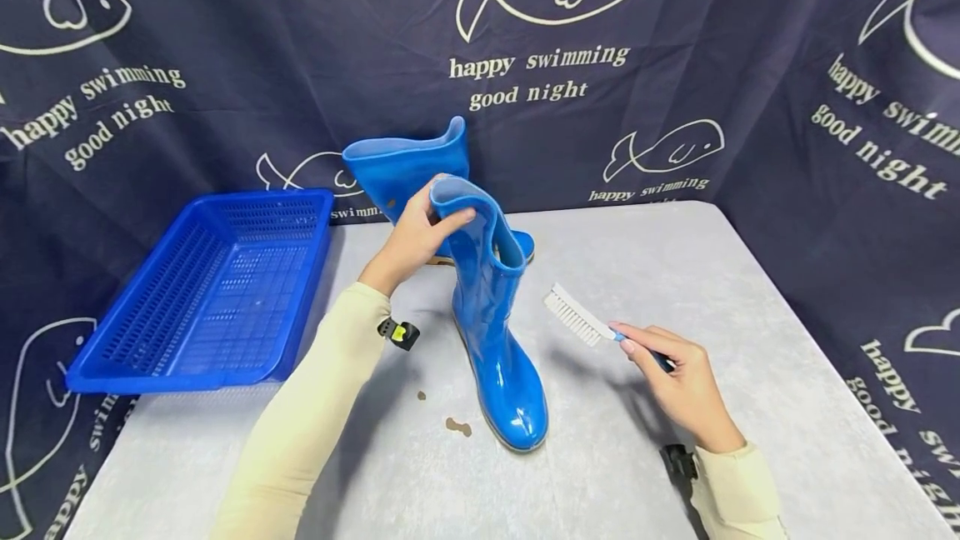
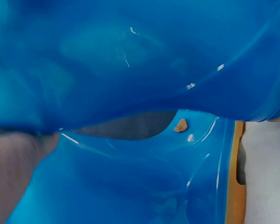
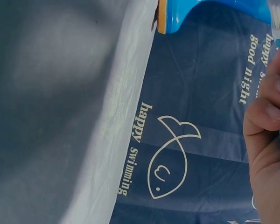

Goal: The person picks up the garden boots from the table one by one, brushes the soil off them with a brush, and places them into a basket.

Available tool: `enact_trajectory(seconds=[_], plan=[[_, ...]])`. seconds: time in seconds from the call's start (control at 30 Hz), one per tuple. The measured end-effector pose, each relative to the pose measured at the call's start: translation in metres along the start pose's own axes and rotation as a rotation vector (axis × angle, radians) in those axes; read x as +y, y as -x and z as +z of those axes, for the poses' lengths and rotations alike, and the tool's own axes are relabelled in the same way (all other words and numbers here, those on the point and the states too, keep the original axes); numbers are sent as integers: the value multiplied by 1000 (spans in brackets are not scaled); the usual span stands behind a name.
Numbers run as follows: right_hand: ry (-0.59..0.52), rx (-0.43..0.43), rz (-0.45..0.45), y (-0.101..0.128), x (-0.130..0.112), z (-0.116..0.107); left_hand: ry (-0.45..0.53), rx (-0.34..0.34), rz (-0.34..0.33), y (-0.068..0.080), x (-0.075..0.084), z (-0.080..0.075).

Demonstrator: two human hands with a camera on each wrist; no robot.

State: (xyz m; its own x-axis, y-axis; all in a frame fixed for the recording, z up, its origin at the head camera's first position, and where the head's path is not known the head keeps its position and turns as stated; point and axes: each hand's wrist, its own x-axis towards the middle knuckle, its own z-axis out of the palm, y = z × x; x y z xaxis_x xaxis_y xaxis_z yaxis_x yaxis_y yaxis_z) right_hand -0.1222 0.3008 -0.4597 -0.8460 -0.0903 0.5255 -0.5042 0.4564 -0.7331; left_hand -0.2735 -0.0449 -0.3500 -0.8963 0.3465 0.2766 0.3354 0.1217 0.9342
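A glossy blue rubber boot (image 1: pixel 495 332) stands upright on the grey table (image 1: pixel 750 298), toe toward me. My left hand (image 1: pixel 420 227) grips the top rim of its shaft, thumb over the edge. A second blue boot (image 1: pixel 405 165) stands behind it. My right hand (image 1: pixel 675 377) holds a brush (image 1: pixel 581 322) with white bristles by its blue handle, just right of the boot and apart from it. The left wrist view is filled by blue boot (image 2: pixel 140 177) with a small brown mud speck (image 2: pixel 180 125). The right wrist view shows my fingers (image 3: pixel 266 116) curled around the handle.
An empty blue perforated basket (image 1: pixel 202 290) sits at the table's left edge. Brown mud spots (image 1: pixel 457 427) lie on the table left of the boot's toe. A dark fish-print cloth (image 1: pixel 675 65) hangs behind and around the table.
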Motion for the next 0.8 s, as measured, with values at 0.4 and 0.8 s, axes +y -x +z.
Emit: enact_trajectory(seconds=[0.4, 0.8], plan=[[2, -4, 48, 0, -2, -1, -247, 376, 255, 45, 22, 15], [-3, -3, 27, 1, -5, -1, -430, 474, 419, 101, 52, 48]])
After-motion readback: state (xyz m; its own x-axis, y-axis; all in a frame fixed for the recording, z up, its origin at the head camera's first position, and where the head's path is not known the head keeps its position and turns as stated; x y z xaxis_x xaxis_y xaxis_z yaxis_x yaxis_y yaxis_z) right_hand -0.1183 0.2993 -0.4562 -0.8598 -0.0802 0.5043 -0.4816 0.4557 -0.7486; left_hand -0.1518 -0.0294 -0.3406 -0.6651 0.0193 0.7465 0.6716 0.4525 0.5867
